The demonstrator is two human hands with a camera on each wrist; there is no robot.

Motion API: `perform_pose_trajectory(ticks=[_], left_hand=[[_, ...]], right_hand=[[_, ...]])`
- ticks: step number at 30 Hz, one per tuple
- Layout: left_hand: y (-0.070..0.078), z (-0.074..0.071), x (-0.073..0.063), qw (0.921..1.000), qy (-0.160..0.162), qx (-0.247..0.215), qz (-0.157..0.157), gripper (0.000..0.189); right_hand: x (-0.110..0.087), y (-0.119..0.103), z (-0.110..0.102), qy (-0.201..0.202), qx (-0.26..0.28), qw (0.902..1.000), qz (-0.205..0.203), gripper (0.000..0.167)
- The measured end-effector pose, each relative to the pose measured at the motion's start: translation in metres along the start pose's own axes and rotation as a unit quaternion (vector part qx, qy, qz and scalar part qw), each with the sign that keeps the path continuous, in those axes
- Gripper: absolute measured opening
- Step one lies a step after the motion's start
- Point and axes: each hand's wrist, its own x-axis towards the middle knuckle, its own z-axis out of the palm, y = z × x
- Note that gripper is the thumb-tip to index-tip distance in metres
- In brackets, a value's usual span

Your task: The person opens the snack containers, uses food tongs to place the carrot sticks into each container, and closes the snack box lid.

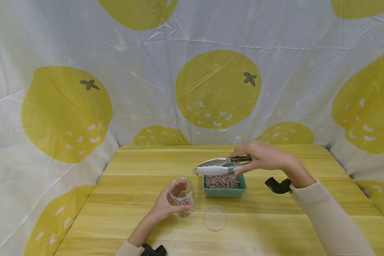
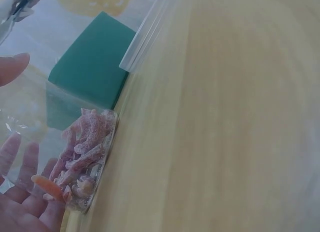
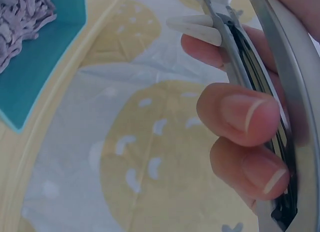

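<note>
My left hand [image 1: 161, 207] grips a clear jar [image 1: 183, 199] round its side, thumb in front, fingers behind. The jar stands open-topped on the table, and purplish-brown dried strips [image 2: 87, 147] lie at its bottom. My right hand [image 1: 265, 156] holds metal tongs [image 1: 215, 170] with whitish tips, level above a teal box [image 1: 224, 193]. A few strips stick out from the tongs' tips, which point left toward the jar. The box holds a heap of similar strips [image 1: 221, 181]. In the right wrist view, fingers [image 3: 240, 112] curl round the tongs' handle.
A clear round lid [image 1: 214, 218] lies flat on the wood-grain table [image 1: 275, 227], in front of the box and right of the jar. Behind the table hangs a lemon-print cloth [image 1: 140, 89], which also runs along both sides.
</note>
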Motion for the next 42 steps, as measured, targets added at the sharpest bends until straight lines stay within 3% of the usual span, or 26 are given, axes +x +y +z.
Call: perform_pose_trajectory(ticks=[7,15,32,42], left_hand=[[-0.002,-0.001,0.000,1.0000,-0.002,0.001,0.000,0.076],[0.000,0.000,-0.001,0.9994,0.005,0.010,-0.032,0.079],[0.004,0.001,0.000,0.9975,0.026,0.028,-0.060,0.084],[0.005,0.001,0.001,0.9977,0.022,0.026,-0.059,0.082]], right_hand=[[0.018,-0.010,0.008,-0.016,0.012,0.9988,-0.044,0.051],[0.033,-0.015,0.018,-0.032,0.000,0.9967,-0.074,0.049],[0.052,-0.019,0.029,-0.060,-0.026,0.9939,-0.088,0.049],[0.060,-0.026,0.027,-0.071,-0.046,0.9928,-0.086,0.046]])
